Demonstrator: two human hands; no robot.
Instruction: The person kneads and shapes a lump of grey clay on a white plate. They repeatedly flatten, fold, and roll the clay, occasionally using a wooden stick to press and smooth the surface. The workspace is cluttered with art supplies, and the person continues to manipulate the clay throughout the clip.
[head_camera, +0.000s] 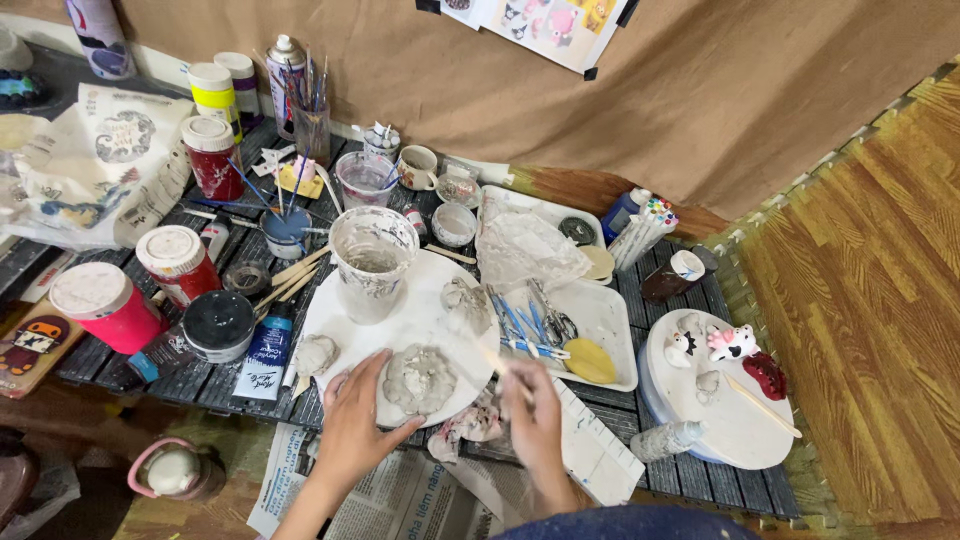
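Note:
A flat grey lump of clay (420, 378) lies on a round white board (425, 300) on a low dark slatted table. My left hand (357, 418) rests with spread fingers on the board's near edge, touching the left side of the clay. Closed around a thin wooden stick (497, 362), my right hand (535, 410) points its tip up-left toward the clay. A clay-smeared plastic cup (372, 262) stands at the back of the board, with smaller clay lumps (316, 354) beside it.
Paint jars (178, 262), a brush holder (311, 125), small bowls and a spray can crowd the table's left and back. A white tray (598, 312) holds tools and a yellow sponge. A second round board (735, 425) on the right carries small clay figures. Newspaper lies under my arms.

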